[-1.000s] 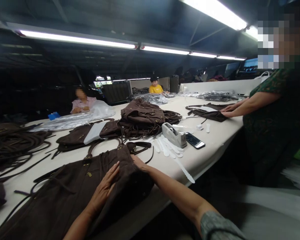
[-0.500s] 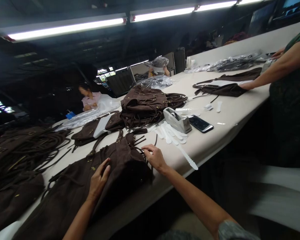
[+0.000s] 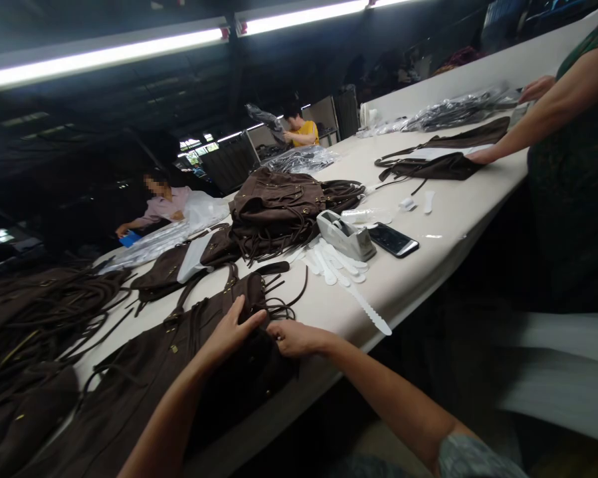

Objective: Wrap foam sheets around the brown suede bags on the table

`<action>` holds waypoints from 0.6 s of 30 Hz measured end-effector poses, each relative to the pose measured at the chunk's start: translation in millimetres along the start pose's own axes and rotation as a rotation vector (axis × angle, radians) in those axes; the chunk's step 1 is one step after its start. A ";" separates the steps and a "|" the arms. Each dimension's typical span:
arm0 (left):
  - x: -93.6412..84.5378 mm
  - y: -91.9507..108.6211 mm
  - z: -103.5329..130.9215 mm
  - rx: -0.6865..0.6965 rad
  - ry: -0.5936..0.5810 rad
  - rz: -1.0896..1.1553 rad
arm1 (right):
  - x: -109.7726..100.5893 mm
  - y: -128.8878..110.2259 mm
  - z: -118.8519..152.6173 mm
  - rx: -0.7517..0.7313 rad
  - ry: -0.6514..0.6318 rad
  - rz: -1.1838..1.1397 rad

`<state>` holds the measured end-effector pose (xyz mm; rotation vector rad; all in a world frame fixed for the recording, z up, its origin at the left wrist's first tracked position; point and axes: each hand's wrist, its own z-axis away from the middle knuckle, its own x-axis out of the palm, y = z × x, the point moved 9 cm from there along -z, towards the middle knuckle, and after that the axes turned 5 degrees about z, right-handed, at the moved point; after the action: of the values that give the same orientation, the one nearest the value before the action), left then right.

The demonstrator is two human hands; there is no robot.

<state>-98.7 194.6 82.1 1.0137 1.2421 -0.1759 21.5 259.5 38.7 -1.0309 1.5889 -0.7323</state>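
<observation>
A large dark brown bag (image 3: 149, 372) with straps, cords and brass-coloured fittings lies along the near edge of the pale table (image 3: 458, 226). My left hand (image 3: 232, 328) rests on the bag's right part, thumb and fingers apart. Just to its right, my right hand (image 3: 292, 337) is closed in a pinch on the bag's side edge. Several loose cords (image 3: 284, 307) stick out past that edge, beyond my hands.
A tape dispenser (image 3: 345, 236), a phone (image 3: 393, 239) and white plastic strips (image 3: 336, 265) lie right of a stack of brown bags (image 3: 274, 206). More bags (image 3: 34, 318) are at left. At right, a person's arm (image 3: 538, 123) reaches onto another bag (image 3: 438, 156).
My left hand has moved right and up along the bag. My right hand has moved down from the cords and closed on the bag's edge. The view has shifted slightly.
</observation>
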 end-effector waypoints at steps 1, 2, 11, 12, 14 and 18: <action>4.9 -3.2 0.7 -0.064 0.018 0.014 | 0.4 1.2 -0.6 0.019 0.013 0.059; 7.4 -6.1 2.4 -0.104 0.058 0.025 | -0.7 2.8 -0.5 0.053 0.046 0.114; -31.0 0.4 31.5 -0.122 0.424 -0.026 | -7.7 6.3 1.9 0.504 0.189 0.468; -36.1 6.6 32.8 -0.122 0.413 -0.066 | -8.2 7.6 -0.7 0.529 0.178 0.446; -34.4 13.4 30.5 -0.158 0.276 -0.134 | -11.0 10.4 -7.3 0.543 0.180 0.392; -9.1 5.7 24.7 -0.279 -0.071 -0.123 | -10.9 20.8 -16.7 0.536 0.172 0.244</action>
<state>-81.3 176.6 92.2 0.6859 1.2255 -0.1287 0.9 277.7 29.8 -0.3859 1.5070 -1.0226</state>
